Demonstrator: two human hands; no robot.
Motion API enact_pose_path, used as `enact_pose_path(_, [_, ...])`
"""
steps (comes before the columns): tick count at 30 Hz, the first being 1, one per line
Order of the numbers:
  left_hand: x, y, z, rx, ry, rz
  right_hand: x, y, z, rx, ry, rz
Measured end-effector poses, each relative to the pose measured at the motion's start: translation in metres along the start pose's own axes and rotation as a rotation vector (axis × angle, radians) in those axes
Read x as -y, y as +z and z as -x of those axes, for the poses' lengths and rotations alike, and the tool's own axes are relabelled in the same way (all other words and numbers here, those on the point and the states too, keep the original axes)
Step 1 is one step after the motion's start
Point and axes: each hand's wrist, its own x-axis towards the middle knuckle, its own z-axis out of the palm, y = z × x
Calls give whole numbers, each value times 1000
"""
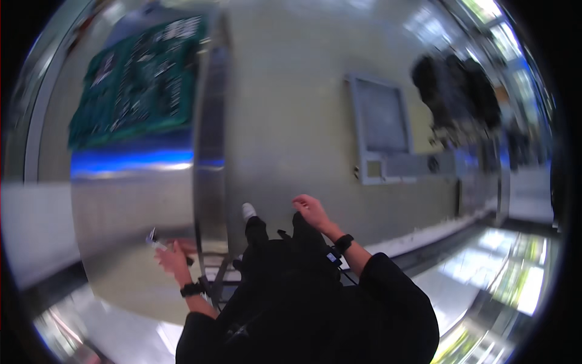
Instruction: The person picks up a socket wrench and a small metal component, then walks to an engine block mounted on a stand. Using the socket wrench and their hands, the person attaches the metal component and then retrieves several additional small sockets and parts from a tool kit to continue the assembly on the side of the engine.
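Observation:
My left hand [174,262] is closed around a slim tool [156,242] with a pale shaft and a shiny tip. A dark end sticks out behind the fingers; its exact kind is too small to make out. Hand and tool are over the metal-topped bench [133,206] on my left. My right hand [310,210] hangs over the floor in front of my leg, its fingers loosely curled, and nothing shows in them. Black bands circle both wrists.
At the bench's far end lies a green tray-like panel [142,79] crowded with small metal and dark parts. Across the floor [285,109], on the right, stand a grey metal frame [382,121] and a dark bulky heap [458,91], blurred. A white shoe [248,210] shows below me.

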Motion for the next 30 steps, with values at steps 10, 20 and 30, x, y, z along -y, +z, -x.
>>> enact_pose_path(10, [-377,16,336,923,1849,-119,-109,-196,157,-583,227,-201])
enact_pose_path(20, [-533,38,641,1306,1783,223,-202,-402,278,-1094,244,-723])
enact_pose_path(30, [-717,60,814,1753,812,532,-226,-610,240,-1229,223,-557])
